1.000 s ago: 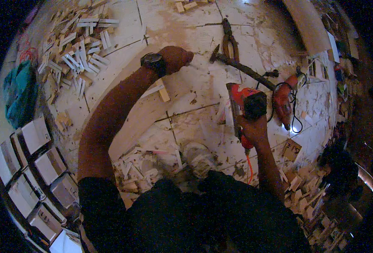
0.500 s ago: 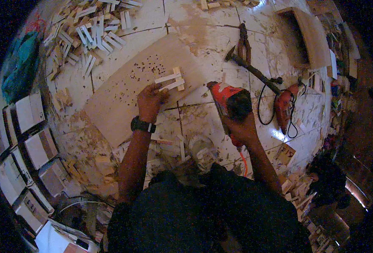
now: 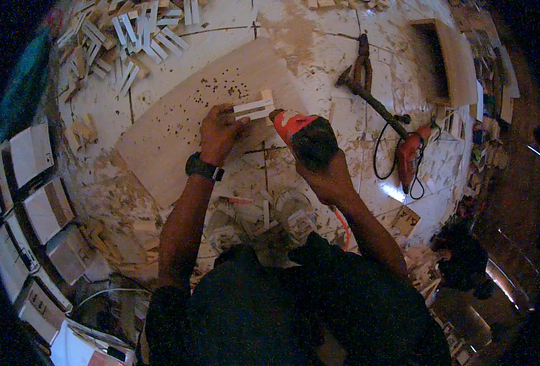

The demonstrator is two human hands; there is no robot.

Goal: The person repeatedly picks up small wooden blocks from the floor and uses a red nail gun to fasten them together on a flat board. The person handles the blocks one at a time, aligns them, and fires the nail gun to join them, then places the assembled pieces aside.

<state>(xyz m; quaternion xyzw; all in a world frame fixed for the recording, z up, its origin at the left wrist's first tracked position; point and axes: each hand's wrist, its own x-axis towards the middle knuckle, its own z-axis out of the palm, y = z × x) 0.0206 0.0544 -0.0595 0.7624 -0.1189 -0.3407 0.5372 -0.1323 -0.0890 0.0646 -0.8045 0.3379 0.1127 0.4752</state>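
Note:
My left hand [image 3: 218, 135] is closed on the near end of a small wooden slat frame [image 3: 251, 113], two pale strips joined by a crosspiece. It is held over a flat wooden board [image 3: 166, 125] scattered with small dark bits. In my right hand [image 3: 326, 177] is a red-and-black nail gun [image 3: 311, 139] with an orange hose [image 3: 343, 224] trailing from its handle end. The gun's nose is at the crosspiece end of the frame; whether it touches cannot be made out. My fingers hide part of the gun's grip.
Many similar slat pieces [image 3: 138, 36] lie heaped at the far left. To the right are a hammer [image 3: 376, 107], pliers [image 3: 362, 64] and a red drill [image 3: 409, 155] with a black cord. A wooden box [image 3: 453, 61] stands far right; panelled boxes [image 3: 49, 204] line the left.
My right hand has brought the nail gun leftward, up to the slat frame's crosspiece end. My left hand still holds the frame, now turned slightly.

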